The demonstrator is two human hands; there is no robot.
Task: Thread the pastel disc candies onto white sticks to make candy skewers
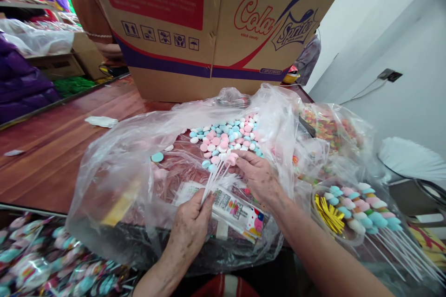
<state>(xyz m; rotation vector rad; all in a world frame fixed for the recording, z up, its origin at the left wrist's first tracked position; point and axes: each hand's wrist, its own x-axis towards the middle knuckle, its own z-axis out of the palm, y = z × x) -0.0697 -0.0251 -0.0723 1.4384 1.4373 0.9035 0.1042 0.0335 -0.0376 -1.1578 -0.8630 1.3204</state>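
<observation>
My left hand (192,222) is closed round a bunch of thin white sticks (213,179), which fan upward away from me. At their upper ends, my right hand (259,177) pinches a pink candy (232,158) between thumb and fingers; it seems to touch a stick's tip. Just beyond lies a pile of pink, blue and white candies (226,135) on a spread clear plastic bag (114,167). Printed wrappers (237,211) lie on the plastic beneath my hands. Some sticks' lower ends are hidden in my left fist.
A large cardboard box (216,32) stands at the back. On the right, a clear tub (339,236) holds gold ties (328,215) beside finished candy skewers (365,209); a bag of gummies (331,127) lies behind. Wrapped candies (52,260) fill the lower left. A person (92,14) is behind the box.
</observation>
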